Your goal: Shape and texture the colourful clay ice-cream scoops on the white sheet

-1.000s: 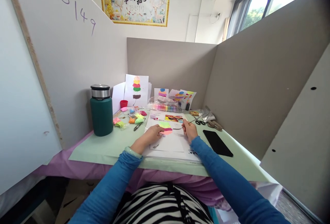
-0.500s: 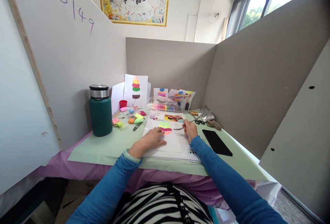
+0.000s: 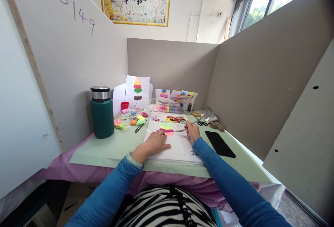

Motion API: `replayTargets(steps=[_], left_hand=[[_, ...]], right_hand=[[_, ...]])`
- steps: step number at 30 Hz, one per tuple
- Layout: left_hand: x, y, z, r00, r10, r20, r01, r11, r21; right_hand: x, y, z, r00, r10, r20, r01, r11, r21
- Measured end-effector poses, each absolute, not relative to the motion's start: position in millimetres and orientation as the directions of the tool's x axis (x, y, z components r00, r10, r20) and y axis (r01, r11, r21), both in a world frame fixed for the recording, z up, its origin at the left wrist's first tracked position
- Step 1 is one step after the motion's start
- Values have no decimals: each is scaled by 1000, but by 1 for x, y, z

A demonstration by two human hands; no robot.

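My left hand (image 3: pixel 156 142) lies over the left part of a white paper sheet (image 3: pixel 173 147), thumb stretched out to the right and fingertips beside a layered patch of clay (image 3: pixel 167 128) in green, magenta and pink. Nothing shows in that hand. Closed around a long, thin, grey metal tool (image 3: pixel 180 130), my right hand (image 3: pixel 192 131) is to the right of the patch. The tool's slightly curved end points left and hovers near or rests on the paper; I cannot tell which. Its other end sticks out up and to the right.
A green thermos (image 3: pixel 101 115) stands at left, near several bags of coloured clay (image 3: pixel 141 119) and a pen (image 3: pixel 139 127). At right lie a black phone (image 3: pixel 220 144) and scissors (image 3: pixel 202 123). Behind are a red cup (image 3: pixel 125 105), a clay pack (image 3: pixel 167 108) and propped pictures (image 3: pixel 137 91).
My left hand has shifted slightly, its thumb reaching a little further right, and more of the clay patch's left side shows. My right hand and the tool are nearly still.
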State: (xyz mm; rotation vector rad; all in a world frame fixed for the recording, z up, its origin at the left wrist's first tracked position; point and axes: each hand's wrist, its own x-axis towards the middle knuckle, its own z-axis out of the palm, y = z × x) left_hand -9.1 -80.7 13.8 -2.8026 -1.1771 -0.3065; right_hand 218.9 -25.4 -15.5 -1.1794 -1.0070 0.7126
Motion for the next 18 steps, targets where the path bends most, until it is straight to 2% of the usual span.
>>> replayTargets(steps=[7,14,18], left_hand=[[-6,-85,18,668,719,192,734,-679,-10],[-16,-69,6,652,680,334,695,-713,93],[-18,-70,6,652,688,319,713,-699,53]], right_hand=[[219,-25,-16,402,878,260,46,264,-963],[220,-26,-15,423,865,269,73,263,-962],[220,-26,-15,432,860,271,62,272,-960]])
